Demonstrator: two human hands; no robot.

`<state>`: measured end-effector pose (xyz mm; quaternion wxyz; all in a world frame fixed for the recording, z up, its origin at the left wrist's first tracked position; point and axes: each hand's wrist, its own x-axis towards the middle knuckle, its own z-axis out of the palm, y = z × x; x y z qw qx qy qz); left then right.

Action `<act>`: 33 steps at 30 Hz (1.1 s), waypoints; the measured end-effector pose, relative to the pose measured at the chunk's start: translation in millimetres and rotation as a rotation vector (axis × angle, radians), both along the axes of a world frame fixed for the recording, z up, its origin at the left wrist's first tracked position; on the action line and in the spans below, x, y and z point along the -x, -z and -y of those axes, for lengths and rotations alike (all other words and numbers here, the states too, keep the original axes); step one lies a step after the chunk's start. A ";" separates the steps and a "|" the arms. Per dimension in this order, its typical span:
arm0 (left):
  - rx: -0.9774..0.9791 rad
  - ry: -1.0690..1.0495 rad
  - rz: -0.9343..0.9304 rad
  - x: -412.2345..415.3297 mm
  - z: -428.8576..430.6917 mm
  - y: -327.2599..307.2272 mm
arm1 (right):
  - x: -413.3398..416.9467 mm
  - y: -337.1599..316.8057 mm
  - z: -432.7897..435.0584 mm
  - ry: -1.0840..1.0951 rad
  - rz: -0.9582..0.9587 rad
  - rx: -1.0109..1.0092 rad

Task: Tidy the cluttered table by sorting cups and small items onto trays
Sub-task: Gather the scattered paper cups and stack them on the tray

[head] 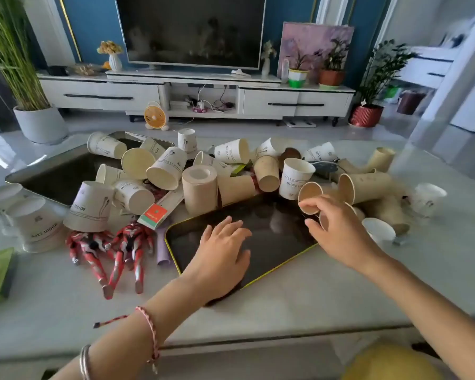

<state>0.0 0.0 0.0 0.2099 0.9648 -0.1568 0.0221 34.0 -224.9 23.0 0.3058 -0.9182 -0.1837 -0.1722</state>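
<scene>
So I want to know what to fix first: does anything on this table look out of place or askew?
Yes. Most paper cups lie tipped in a jumbled heap, spilling over the rims of the silver tray and the black tray. Two red toy figures lie flat beside them.

A home living room — a large flat-screen television (pixel 191 30) stands on a long white media console (pixel 195 94) against a blue wall, with potted plants (pixel 373 86), a leaning floral painting (pixel 314 48) and a marble-topped coffee table (pixel 285 294) in front.
</scene>
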 end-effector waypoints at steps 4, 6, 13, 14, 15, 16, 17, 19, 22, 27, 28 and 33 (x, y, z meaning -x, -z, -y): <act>-0.049 0.091 -0.037 5.6 15.5 13.2 | -5.5 -2.7 20.4 0.145 0.147 0.374; -0.060 0.105 -0.069 6.5 19.7 21.5 | -8.8 -4.5 17.3 0.133 0.126 0.591; -0.045 0.127 -0.127 3.8 14.7 19.8 | -16.2 -19.4 -7.6 0.167 -0.058 1.093; -0.028 0.123 -0.141 3.8 11.5 20.4 | -17.4 -17.1 -9.5 0.170 -0.059 1.121; -0.014 0.120 -0.150 4.4 9.1 20.8 | -18.5 -15.0 -11.6 0.177 -0.055 1.150; -0.004 0.115 -0.157 5.1 7.2 19.9 | -21.0 -12.6 -12.7 0.181 -0.045 1.176; 0.009 0.109 -0.156 4.8 6.0 19.2 | -23.2 -10.8 -14.4 0.174 -0.039 1.200; 0.043 0.102 -0.150 2.2 5.3 16.7 | -28.6 -8.4 -13.9 0.168 -0.038 1.243; 0.100 0.090 -0.153 -1.3 3.9 15.0 | -32.9 -10.5 -10.6 0.181 0.020 1.219; 0.219 0.028 -0.109 -3.0 -0.6 12.8 | -20.4 -19.6 -18.4 0.089 0.439 0.890; 0.261 0.010 -0.082 -4.7 -2.6 9.9 | -18.7 -21.9 -22.9 0.069 0.482 0.806; 0.431 -0.077 0.112 -9.9 -19.7 -3.2 | -16.6 -17.0 -64.9 -0.199 0.228 0.174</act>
